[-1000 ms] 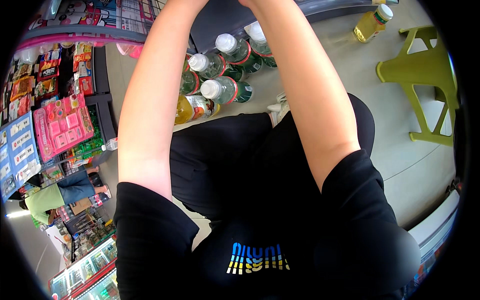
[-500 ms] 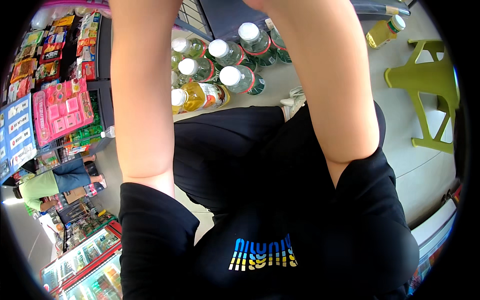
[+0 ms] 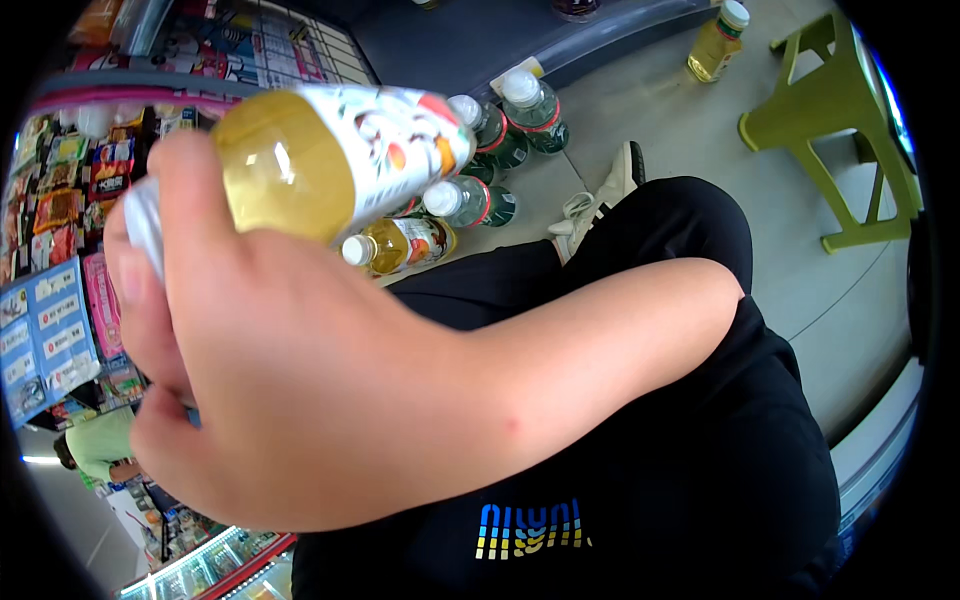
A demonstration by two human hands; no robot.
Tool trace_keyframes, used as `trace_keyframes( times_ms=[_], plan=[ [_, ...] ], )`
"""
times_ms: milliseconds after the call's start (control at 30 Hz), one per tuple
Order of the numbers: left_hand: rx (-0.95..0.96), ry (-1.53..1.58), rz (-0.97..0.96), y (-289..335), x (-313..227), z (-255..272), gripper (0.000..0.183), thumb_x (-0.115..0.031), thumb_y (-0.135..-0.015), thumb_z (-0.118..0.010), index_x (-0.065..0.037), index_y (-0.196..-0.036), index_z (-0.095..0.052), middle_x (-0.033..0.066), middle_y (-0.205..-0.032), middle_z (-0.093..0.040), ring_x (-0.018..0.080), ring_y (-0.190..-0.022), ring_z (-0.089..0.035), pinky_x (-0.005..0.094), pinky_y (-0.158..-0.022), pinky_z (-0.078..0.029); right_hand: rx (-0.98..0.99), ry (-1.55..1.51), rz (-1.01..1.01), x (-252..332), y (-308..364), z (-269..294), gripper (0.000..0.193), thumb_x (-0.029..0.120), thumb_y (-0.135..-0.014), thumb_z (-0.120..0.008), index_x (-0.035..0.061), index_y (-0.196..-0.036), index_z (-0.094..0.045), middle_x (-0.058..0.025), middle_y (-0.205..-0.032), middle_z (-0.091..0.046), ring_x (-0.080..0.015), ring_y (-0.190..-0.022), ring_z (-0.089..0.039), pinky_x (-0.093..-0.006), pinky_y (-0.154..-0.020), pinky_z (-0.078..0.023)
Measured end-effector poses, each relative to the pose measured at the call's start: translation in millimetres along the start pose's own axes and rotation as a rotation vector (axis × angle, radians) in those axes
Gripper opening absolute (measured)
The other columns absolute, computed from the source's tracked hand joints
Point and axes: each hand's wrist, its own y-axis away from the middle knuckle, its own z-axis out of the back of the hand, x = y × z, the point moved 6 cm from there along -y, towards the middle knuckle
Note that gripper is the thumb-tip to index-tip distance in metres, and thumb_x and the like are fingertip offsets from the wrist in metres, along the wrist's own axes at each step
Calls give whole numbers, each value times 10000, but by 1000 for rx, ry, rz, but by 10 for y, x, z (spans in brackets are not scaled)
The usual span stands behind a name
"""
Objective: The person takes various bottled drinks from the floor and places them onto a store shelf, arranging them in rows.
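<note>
My right hand (image 3: pixel 270 370) reaches across my body to the left, its fingers closed round the white cap and neck of a bottle of yellow drink (image 3: pixel 285 165). The bottle is lifted close to me and tilted, with a white fruit-patterned label toward its base. Beyond it on the floor stand several clear bottles with white caps, red bands and green lower parts, such as this green-labelled bottle (image 3: pixel 470 203). Another yellow drink bottle (image 3: pixel 410 243) is beside them, partly behind the held one. My left hand is out of view.
A dark grey shelf unit (image 3: pixel 450 45) with a wire rack (image 3: pixel 310 45) stands ahead. At the right are a green plastic stool (image 3: pixel 800 140) and a yellow bottle (image 3: pixel 716 50) on the floor. Packaged snacks (image 3: pixel 60 205) hang at left, where a person in a green top (image 3: pixel 100 440) bends over.
Both forearms stretched forward before, hands beyond the top edge. Now the right arm has swung left and back with a yellow drink bottle, and the left arm has left the view.
</note>
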Motion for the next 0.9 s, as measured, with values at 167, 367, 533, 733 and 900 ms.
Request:
trace_keyframes(
  times_ms=[167,367,533,733,900],
  plan=[
    [-48,-11,115,236,9,118,351,-294,-952,-614,-15,-1165,-603,75,-948,-670,165,-849,-632,308,-776,-504,31,-130,-139,-104,64,-154,844,64,-796,-608,-295,-1384,-120,-207,-681,-616,-375,-651,-651,-438,-622,-534],
    [-10,45,315,584,216,1,410,-324,-948,-599,-8,-1209,-592,93,-960,-679,191,-845,-654,327,-780,-519,21,-94,-50,-162,188,-68,763,62,-835,-574,-239,-1359,-108,-224,-719,-622,-386,-665,-662,-460,-625,-535],
    [120,142,526,847,479,-285,459,-349,-945,-586,-3,-1246,-583,108,-970,-687,213,-842,-672,343,-783,-532,-159,-191,-292,-451,326,337,562,78,-873,-564,-176,-1260,-245,-150,-821,-624,-241,-741,-683,-348,-655,-533],
    [384,270,596,1298,764,-657,348,-187,-1027,-551,-27,-1331,-501,5,-1025,-634,48,-873,-593,184,-685,-446,-192,105,-653,-616,634,1081,452,83,-880,-630,21,-1301,-480,-34,-808,-607,-39,-516,-461,-210,-421,-324],
    [382,342,708,1674,1027,-839,626,-46,-963,-619,2,-1517,-332,75,-1252,-576,133,-1050,-603,275,-837,-514,-128,265,-768,-871,646,1389,347,141,-874,-663,17,-1189,-586,-13,-837,-636,-59,-627,-549,-223,-492,-396]
  ],
)
